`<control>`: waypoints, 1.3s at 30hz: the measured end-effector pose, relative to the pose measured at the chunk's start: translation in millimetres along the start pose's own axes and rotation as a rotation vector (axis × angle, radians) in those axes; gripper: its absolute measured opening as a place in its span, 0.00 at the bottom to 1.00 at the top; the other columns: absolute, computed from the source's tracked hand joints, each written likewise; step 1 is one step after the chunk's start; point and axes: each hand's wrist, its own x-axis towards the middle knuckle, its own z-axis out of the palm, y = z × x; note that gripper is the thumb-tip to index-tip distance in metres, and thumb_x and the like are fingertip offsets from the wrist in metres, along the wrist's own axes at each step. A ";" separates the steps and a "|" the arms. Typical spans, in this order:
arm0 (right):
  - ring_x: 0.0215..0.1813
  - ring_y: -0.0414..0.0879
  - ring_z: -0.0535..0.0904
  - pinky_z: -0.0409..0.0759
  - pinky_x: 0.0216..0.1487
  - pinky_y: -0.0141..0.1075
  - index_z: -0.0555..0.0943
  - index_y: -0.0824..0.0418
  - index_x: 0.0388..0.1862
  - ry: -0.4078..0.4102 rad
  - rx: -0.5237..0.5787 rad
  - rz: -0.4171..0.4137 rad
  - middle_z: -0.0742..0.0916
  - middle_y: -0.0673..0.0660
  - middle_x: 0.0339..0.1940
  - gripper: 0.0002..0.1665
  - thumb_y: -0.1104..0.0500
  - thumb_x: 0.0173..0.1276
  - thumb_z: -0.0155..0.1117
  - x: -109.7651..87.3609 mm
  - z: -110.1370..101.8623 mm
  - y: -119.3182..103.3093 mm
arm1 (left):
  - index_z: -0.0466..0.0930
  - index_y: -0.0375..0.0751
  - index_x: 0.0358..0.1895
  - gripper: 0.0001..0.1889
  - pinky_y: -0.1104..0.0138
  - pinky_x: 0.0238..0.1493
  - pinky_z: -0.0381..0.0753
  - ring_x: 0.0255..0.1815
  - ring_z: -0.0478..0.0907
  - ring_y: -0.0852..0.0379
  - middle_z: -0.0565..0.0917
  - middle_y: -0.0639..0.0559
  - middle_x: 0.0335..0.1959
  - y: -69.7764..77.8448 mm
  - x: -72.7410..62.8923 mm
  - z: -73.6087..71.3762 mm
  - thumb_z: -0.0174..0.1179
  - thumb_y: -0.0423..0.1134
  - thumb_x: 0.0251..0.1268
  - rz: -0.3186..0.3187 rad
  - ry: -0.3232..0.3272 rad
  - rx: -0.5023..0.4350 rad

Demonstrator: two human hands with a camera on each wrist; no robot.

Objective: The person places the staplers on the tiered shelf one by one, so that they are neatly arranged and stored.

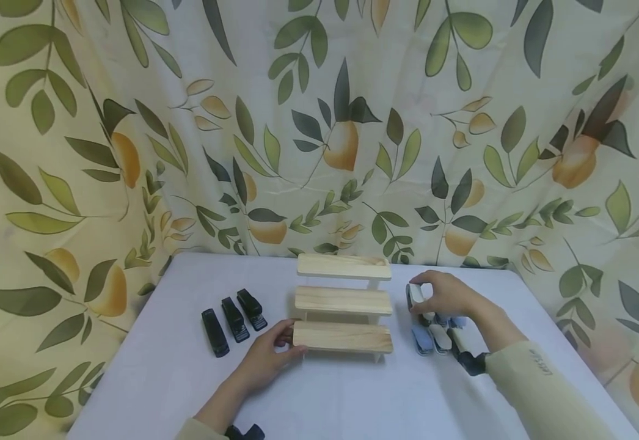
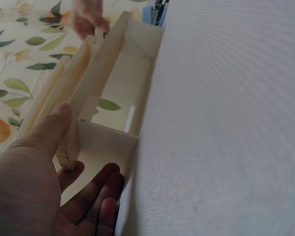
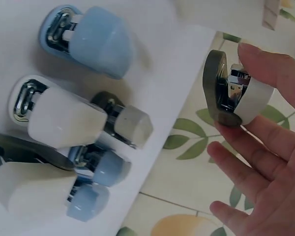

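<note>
A three-tier wooden display stand point(image 1: 343, 337) stands mid-table, with pale plank steps on white supports. My left hand point(image 1: 269, 355) grips the left end of its lowest step; in the left wrist view the thumb point(image 2: 54, 125) lies along the plank and a finger shows below its end. Right of the stand, my right hand point(image 1: 447, 294) pinches a small white and dark grey stapler point(image 3: 255, 101) between thumb and fingers, above the table. Beside it lie several small staplers, among them a light blue one point(image 3: 101, 42) and a white one point(image 3: 64, 115).
To the left of the stand, three black staplers point(image 1: 234, 319) lie in a slanting row on the white-covered table point(image 1: 160, 342). A leaf-and-fruit patterned curtain point(image 1: 319, 122) hangs behind the table and along its sides.
</note>
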 end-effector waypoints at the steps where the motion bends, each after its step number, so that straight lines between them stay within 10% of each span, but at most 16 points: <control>1: 0.68 0.69 0.77 0.76 0.66 0.64 0.79 0.66 0.66 0.001 -0.001 -0.002 0.83 0.69 0.66 0.44 0.46 0.55 0.83 -0.2 -0.7 -0.2 | 0.71 0.61 0.73 0.38 0.52 0.65 0.76 0.58 0.77 0.58 0.83 0.60 0.58 0.4 -0.1 0.2 0.67 0.67 0.61 0.001 -0.002 -0.003; 39: 0.67 0.66 0.77 0.78 0.63 0.64 0.77 0.64 0.68 0.105 -0.023 -0.109 0.82 0.66 0.65 0.45 0.43 0.58 0.81 -11.0 -42.7 -38.6 | 0.68 0.65 0.74 0.38 0.52 0.64 0.76 0.58 0.77 0.57 0.82 0.59 0.57 4.6 -2.0 2.1 0.67 0.67 0.61 -0.011 -0.003 0.029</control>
